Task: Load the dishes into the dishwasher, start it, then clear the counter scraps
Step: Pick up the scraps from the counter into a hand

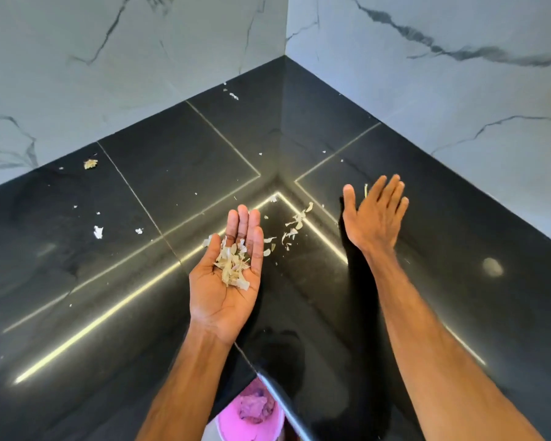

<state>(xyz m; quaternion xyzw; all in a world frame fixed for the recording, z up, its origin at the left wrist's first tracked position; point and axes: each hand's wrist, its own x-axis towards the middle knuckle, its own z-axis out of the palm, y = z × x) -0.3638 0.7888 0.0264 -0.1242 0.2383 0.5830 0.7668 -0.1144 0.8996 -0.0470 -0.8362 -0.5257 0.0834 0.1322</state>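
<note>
left hand (226,281) palm-up, fingers straight, carrying our heap (233,265) | right hand (374,218) spread flat, empty | loose scraps (295,224) on counter (178,173) between hands, strung near-left to far-right, just left of right hand | we judge the sweep goes leftward

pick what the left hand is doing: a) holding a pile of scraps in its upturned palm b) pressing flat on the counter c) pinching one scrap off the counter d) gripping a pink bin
A: the left hand lies palm up, fingers straight, with a heap of pale scraps resting in it above the black counter.
</note>
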